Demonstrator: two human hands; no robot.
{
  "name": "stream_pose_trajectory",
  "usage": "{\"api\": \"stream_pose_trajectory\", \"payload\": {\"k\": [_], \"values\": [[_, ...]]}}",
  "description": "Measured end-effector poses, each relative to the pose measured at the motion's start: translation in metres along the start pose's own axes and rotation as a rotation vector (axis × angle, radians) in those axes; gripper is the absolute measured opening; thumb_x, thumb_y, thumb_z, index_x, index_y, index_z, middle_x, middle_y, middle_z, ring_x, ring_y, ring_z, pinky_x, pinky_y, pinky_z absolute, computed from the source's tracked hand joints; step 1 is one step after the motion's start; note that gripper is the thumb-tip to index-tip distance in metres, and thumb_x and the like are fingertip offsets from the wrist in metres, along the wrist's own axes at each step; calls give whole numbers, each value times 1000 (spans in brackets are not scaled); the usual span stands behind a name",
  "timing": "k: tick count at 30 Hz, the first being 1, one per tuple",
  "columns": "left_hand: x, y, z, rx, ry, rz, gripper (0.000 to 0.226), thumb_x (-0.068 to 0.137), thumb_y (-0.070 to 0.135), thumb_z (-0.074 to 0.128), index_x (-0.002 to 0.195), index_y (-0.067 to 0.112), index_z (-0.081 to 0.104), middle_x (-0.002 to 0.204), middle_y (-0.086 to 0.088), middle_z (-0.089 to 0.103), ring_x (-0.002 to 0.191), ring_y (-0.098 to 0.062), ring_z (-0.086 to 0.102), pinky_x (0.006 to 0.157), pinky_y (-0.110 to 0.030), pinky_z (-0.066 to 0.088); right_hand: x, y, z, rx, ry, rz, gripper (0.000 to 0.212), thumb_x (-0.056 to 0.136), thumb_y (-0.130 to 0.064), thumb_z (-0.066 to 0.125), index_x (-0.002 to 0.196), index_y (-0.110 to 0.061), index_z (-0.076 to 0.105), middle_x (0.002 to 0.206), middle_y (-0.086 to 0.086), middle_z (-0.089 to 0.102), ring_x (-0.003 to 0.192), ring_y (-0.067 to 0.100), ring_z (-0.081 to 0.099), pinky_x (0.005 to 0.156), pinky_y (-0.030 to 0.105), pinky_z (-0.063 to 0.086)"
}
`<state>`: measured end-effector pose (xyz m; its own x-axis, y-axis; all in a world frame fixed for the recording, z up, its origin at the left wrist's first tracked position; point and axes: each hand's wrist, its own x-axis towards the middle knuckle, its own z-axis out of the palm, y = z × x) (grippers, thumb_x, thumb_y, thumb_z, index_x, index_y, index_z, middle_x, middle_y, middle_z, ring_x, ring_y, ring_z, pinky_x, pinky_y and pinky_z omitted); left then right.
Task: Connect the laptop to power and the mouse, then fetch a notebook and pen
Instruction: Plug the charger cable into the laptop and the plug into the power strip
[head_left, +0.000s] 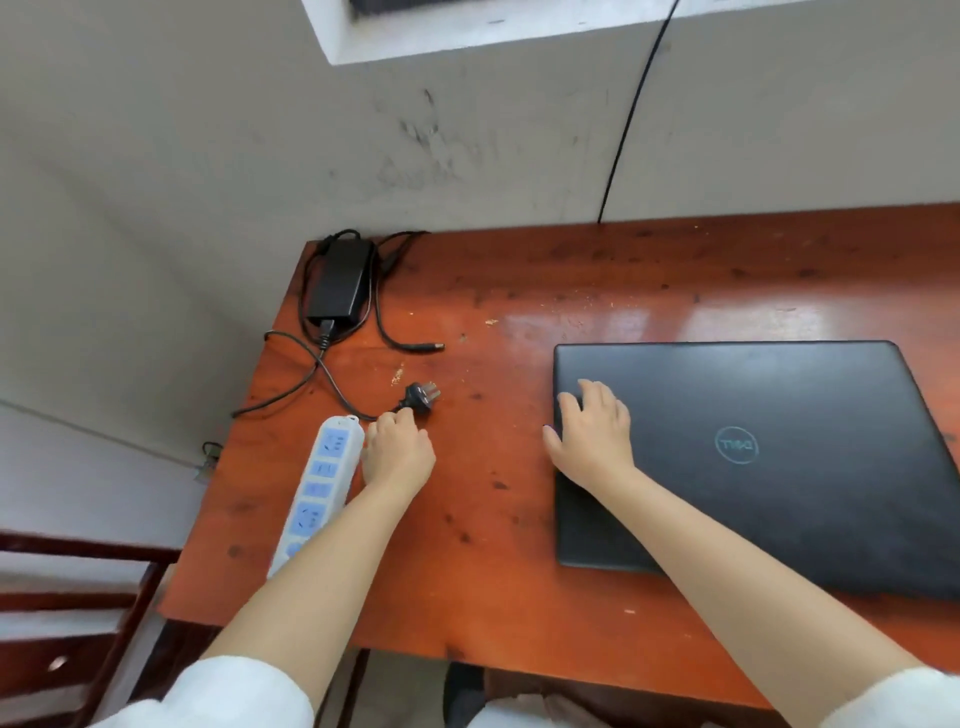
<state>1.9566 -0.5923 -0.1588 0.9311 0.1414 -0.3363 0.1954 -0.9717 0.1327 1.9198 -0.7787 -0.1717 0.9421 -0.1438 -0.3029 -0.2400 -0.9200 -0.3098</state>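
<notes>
Black plug (422, 396) lies on the desk (488, 519) beside the power strip (324, 475); the left hand (397, 452) pinches its cord to lift it. Right hand (592, 431) rests flat, fingers apart, steadying the closed laptop (753, 457)

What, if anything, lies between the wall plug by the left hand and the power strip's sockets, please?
Nothing visible does. The wall plug lies on bare desk just beyond the strip's far end, with the left hand on its cable. The power strip sits beside that hand, and its visible sockets are all empty.
</notes>
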Motion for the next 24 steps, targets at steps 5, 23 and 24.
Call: {"api": "stream_pose_trajectory", "payload": {"k": [5, 23, 24], "values": [[75, -34, -28, 97, 18, 192, 40, 97, 7, 40, 137, 6, 43, 138, -14, 48, 129, -31, 40, 106, -39, 37, 48, -31, 8, -2, 78, 103, 46, 98, -27, 36, 140, -9, 32, 154, 11, 24, 144, 27, 16, 117, 48, 15], [162, 2, -31, 407, -99, 1086, 13, 75, 6, 78, 77, 2, 65, 70, -14, 65, 59, -33, 64, 52, -35, 50, 68, -4, 23, 35, 363, 398, 65, 79, -31, 22, 122, 3, 56, 140, 27, 46, 134, 41, 39, 111, 55, 27], [154, 14, -32, 359, -102, 1127, 8, 90, 10, 62, 91, 2, 63, 86, -15, 66, 75, -35, 64, 66, -38, 49, 67, -5, 22, 41, 368, 451, 61, 80, -28, 26, 123, 3, 55, 143, 26, 42, 136, 40, 34, 112, 55, 24]]}}
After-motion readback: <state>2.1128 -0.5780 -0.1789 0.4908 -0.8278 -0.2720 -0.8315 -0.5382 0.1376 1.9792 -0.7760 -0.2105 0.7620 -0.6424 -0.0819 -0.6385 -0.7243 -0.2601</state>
